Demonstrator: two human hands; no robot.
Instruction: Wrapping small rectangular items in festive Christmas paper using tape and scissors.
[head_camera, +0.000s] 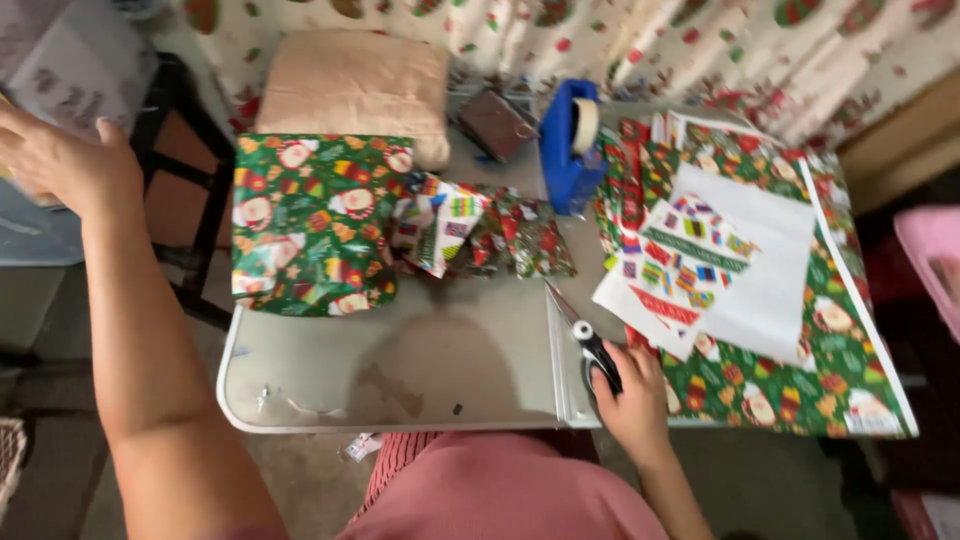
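- Right hand (632, 392): one, at the near edge of the table (400, 370), fingers curled over the black handles of the scissors (585, 340); the handles are mostly hidden under the fingers.
- Scissors: one pair, lying on the table, blades closed and pointing far-left, tip just short of the scraps (480, 232).
- Left hand (55, 160): one, raised off the table at far left, fingers spread wide, holding nothing visible; fingertips cut off by the frame edge.
- Wrapped box (315, 222): one, green festive paper, far-left on the table, its left side overhanging the table edge.
- Scraps: a crumpled heap of wrapping paper, centre, touching the box; the number of pieces cannot be told.
- Tape dispenser (567, 145): one, blue, upright, far centre, just beyond the scraps.
- Paper sheets (800, 330): a stack on the right, green pattern at the bottom, a white-backed sheet and a smaller striped piece on top; exact count unclear, right edge overhanging the table.
- Cushion (355, 85): one, beige, far side, partly behind the box.
- Dark packet (495, 125): one, beside the dispenser; kind hard to make out.
- Pink garment (500, 495): near edge, the person's lap, cut off by the frame.
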